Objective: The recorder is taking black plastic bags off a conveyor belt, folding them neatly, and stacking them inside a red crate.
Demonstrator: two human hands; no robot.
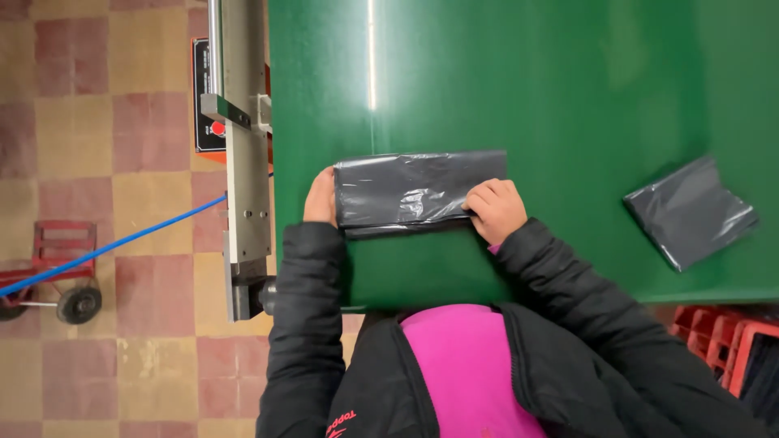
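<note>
Head camera looks straight down on a green table, and both hands are on a folded stack of dark grey plastic bags lying near the table's front edge, just ahead of the person's chest. The left hand is cupped against the stack's left end, fingers together, bracing it flat. The right hand is curled at the lower right corner, fingertips pinching the plastic's edge there.

Doing this step well, as I judge it, comes down to keeping that left hand firm so the slippery film does not slide, while the right hand pulls the corner evenly and keeps the long edges lined up; glossy wrinkles near the middle suggest trapped air, so a smoothing press toward the open end would help. The stack sits close to the front edge, so care is needed that it does not slip off.

Now the count. Bag bundles: two, the one in hand and a second folded bundle lying tilted, well apart to the right. Hands: two, both the person's own. One metal machine column stands touching the table's left side, one blue hose crosses the tiled floor, one small red trolley sits at far left, and red crates show at lower right; their number I cannot tell.
</note>
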